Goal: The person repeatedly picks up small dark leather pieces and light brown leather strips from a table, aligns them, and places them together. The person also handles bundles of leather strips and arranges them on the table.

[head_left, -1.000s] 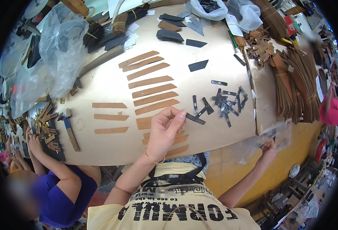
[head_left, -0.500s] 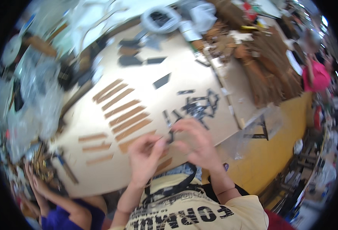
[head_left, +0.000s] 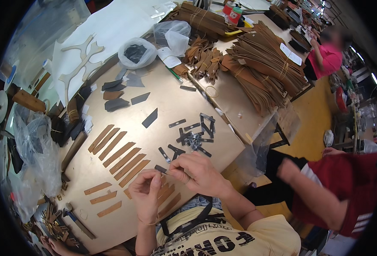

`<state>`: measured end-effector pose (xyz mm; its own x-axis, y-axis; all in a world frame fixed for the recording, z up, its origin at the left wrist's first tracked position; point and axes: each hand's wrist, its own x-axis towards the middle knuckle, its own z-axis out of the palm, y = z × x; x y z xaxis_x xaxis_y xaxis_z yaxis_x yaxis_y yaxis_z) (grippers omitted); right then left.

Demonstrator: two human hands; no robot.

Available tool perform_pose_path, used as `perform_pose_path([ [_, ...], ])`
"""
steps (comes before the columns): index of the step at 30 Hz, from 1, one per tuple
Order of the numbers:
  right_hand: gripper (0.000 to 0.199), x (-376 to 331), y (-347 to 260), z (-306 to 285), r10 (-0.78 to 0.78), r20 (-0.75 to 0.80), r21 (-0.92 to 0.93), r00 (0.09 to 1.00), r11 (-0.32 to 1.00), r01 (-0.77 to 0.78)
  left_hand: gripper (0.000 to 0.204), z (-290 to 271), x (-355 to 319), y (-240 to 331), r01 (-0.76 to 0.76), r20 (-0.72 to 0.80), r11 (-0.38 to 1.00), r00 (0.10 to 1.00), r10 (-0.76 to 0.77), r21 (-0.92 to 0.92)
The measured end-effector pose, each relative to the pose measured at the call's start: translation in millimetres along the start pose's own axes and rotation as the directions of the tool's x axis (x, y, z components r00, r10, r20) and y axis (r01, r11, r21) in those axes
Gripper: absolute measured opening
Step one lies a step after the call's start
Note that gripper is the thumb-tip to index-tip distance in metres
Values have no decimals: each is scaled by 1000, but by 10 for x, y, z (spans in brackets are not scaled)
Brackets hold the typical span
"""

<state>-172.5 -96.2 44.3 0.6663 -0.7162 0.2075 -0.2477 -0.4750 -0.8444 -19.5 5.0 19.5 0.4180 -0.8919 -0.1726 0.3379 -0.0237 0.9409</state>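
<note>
My right hand point(head_left: 201, 173) pinches one end of a small dark strip point(head_left: 160, 169) between thumb and fingers. Just left of it, my left hand point(head_left: 143, 192) is closed, its thumb and fingertips pressed together close to the strip's free end; what they hold, if anything, is too small to make out. Beyond my right hand lies a loose heap of small black strips point(head_left: 196, 139) with pale marks. Several tan leather-like strips point(head_left: 119, 154) are laid out side by side to the left, some partly behind my hands. Three shorter tan strips point(head_left: 103, 197) rest nearer the left edge.
Dark grey cut pieces point(head_left: 150, 118) lie farther up the table. A white plastic bag point(head_left: 138, 53) with dark pieces stands behind them. Bundled brown pieces point(head_left: 265, 64) fill the far right. At right, a person in a dark red top point(head_left: 338, 187) is close by. A long-handled tool point(head_left: 80, 223) lies lower left.
The view has shifted and sharpened, and a person in dark red now shows at right. My hands remain close together; the dark strip in my right fingers now shows clearly.
</note>
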Motion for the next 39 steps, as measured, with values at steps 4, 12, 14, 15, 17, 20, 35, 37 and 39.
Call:
perform_pose_path([
  [4, 8, -3, -26, 21, -43, 33, 18, 999, 999, 43, 6, 24, -44, -5, 37, 3, 993, 999, -37, -112],
  [12, 10, -10, -102, 44, -25, -1, 37, 1000, 999, 25, 2, 11, -20, 27, 7, -9, 999, 1000, -7, -47],
  [14, 11, -18, -109, 19, -13, 11, 31, 1000, 999, 13, 3, 18, -44, 52, 70, 8, 994, 998, -69, -80],
  [15, 12, -21, -107, 17, 3, 23, 0, 1000, 1000, -3, 4, 24, -61, 59, 98, 20, 988, 995, -96, -120],
  [17, 11, -44, -104, 14, 11, -9, -76, 1000, 997, -12, 5, 32, -86, 62, 161, 26, 978, 987, -159, -133],
  [20, 12, -44, -132, 118, -44, -139, -189, 989, 982, 17, 7, 40, -82, 51, 187, 31, 953, 982, -185, -239],
  [35, 11, -37, -316, 229, -92, -63, -327, 994, 943, 66, 8, 187, -84, -18, -250, -201, 953, 938, 283, 174],
  [37, 11, -32, -322, 225, -78, -52, -333, 996, 941, 56, 8, 178, -85, -16, -245, -194, 951, 940, 280, 188],
  [39, 14, -16, -314, 220, -114, -23, -389, 993, 916, 96, 8, 171, -87, -21, -235, -191, 952, 943, 272, 194],
])
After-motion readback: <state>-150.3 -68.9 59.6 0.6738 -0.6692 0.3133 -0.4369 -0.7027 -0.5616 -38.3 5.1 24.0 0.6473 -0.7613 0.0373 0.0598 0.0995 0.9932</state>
